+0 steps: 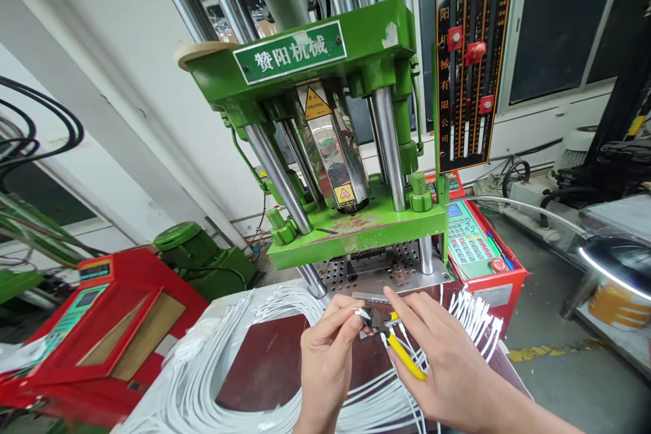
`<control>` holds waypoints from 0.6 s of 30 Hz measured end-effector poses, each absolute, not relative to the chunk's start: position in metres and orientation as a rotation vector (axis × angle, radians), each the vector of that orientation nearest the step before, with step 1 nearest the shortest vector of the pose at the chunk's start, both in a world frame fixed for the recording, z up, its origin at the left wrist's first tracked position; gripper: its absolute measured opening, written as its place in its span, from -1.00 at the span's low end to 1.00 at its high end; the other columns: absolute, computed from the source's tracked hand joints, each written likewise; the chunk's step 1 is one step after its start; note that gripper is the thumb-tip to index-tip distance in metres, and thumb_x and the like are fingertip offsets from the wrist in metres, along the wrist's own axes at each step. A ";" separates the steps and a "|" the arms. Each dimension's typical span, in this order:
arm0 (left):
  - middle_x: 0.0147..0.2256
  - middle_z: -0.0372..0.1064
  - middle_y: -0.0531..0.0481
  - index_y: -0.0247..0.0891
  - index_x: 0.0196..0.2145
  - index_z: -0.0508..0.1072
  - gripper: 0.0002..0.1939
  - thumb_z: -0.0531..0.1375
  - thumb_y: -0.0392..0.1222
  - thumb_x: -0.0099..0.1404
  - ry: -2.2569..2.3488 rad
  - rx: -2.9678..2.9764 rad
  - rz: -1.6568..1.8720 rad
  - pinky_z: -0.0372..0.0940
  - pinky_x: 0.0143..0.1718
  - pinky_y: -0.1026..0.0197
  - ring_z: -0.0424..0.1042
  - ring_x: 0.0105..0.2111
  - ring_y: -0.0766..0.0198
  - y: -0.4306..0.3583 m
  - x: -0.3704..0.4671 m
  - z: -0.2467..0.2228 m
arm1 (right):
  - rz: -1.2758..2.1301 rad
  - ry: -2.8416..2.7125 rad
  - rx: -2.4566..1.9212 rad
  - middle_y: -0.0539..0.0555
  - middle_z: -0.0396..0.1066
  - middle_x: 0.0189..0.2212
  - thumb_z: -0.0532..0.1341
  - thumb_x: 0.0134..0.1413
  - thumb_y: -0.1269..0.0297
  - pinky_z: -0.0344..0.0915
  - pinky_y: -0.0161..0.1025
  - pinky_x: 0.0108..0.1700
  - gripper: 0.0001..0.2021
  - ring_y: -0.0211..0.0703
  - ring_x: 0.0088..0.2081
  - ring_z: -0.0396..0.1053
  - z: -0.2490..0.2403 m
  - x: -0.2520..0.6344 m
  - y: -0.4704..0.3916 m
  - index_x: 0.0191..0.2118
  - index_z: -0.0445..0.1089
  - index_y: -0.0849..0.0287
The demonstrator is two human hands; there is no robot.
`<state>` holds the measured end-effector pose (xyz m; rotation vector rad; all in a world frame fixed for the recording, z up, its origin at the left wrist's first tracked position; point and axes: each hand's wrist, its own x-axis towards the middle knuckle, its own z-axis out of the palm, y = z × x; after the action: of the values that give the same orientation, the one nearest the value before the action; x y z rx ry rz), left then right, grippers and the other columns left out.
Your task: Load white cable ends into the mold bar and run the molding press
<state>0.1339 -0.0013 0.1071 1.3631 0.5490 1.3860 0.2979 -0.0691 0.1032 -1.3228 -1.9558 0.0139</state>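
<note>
My left hand (330,346) pinches a small white piece (360,312), which looks like the end of a white cable, between thumb and fingertips. The dark jaws of yellow-handled cutting pliers (407,355) meet that piece at my left fingertips. Around the pliers' handles lies my right hand (442,346), its fingers stretched along the tool and the thumb beneath. Whether the jaws are closed on the white piece I cannot tell. Below both hands, a large loop of white cables (203,380) lies across the work table, with many white cable ends (478,319) bunched at the right.
A green press (356,237) with steel columns stands right behind my hands, its perforated metal bed (336,278) close to my fingertips. A red control box (493,285) is at the right, a red cabinet (137,305) at the left. A lamp (620,264) juts in at far right.
</note>
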 end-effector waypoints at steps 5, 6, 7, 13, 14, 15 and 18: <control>-0.32 0.33 -0.08 -0.23 -0.31 0.59 -0.88 0.24 -0.28 0.20 0.562 1.408 1.369 0.28 -0.39 0.25 0.29 -0.33 0.26 0.001 0.131 0.102 | 0.026 -1.957 -1.297 0.24 0.22 -0.09 0.08 0.12 0.37 0.33 -0.01 -0.08 -0.36 0.01 -0.09 0.23 0.101 0.298 -0.068 0.31 -0.12 0.26; -0.32 0.33 -0.08 -0.23 -0.31 0.59 -0.88 0.23 -0.27 0.20 0.565 1.418 1.366 0.28 -0.39 0.25 0.29 -0.33 0.26 0.001 0.130 0.102 | 0.027 -1.956 -1.294 0.23 0.23 -0.09 0.08 0.13 0.37 0.34 -0.02 -0.08 -0.37 0.01 -0.09 0.23 0.100 0.298 -0.068 0.30 -0.11 0.26; -0.32 0.33 -0.08 -0.23 -0.31 0.59 -0.88 0.23 -0.27 0.21 0.573 1.426 1.364 0.28 -0.39 0.25 0.29 -0.33 0.25 0.001 0.130 0.102 | 0.028 -1.956 -1.294 0.23 0.23 -0.09 0.08 0.13 0.37 0.34 -0.02 -0.08 -0.37 0.01 -0.09 0.23 0.100 0.298 -0.067 0.30 -0.11 0.26; -0.35 0.37 -0.12 -0.28 -0.35 0.60 -0.85 0.32 -0.19 0.10 0.680 1.402 1.398 0.29 -0.43 0.23 0.32 -0.36 0.21 0.000 0.131 0.102 | -0.002 -1.958 -1.308 0.23 0.28 -0.10 0.09 0.03 0.43 0.37 -0.03 -0.08 -0.33 0.01 -0.09 0.29 0.096 0.300 -0.065 0.29 -0.07 0.25; -0.36 0.37 -0.12 -0.28 -0.36 0.60 -0.85 0.32 -0.18 0.09 0.690 1.396 1.406 0.29 -0.44 0.23 0.32 -0.37 0.21 0.000 0.132 0.102 | -0.017 -1.954 -1.310 0.23 0.29 -0.09 0.08 0.01 0.44 0.38 -0.04 -0.08 -0.34 0.01 -0.09 0.30 0.096 0.300 -0.065 0.28 -0.05 0.25; -0.36 0.38 -0.11 -0.29 -0.37 0.60 -0.84 0.33 -0.16 0.08 0.696 1.393 1.413 0.29 -0.44 0.23 0.32 -0.38 0.21 0.000 0.132 0.102 | -0.033 -1.950 -1.310 0.23 0.30 -0.08 0.07 0.00 0.44 0.38 -0.04 -0.08 -0.34 0.01 -0.08 0.31 0.095 0.300 -0.064 0.27 -0.02 0.24; -0.37 0.39 -0.11 -0.29 -0.39 0.60 -0.83 0.34 -0.14 0.06 0.709 1.385 1.434 0.29 -0.46 0.23 0.32 -0.40 0.22 0.001 0.134 0.102 | -0.066 -1.934 -1.307 0.23 0.34 -0.08 0.06 -0.02 0.44 0.40 -0.08 -0.09 -0.38 -0.01 -0.08 0.35 0.091 0.300 -0.064 0.24 0.06 0.23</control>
<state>0.1335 0.0006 0.1018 1.3852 0.7089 1.4344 0.2997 -0.0643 0.0912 -1.3069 -1.9344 -0.0664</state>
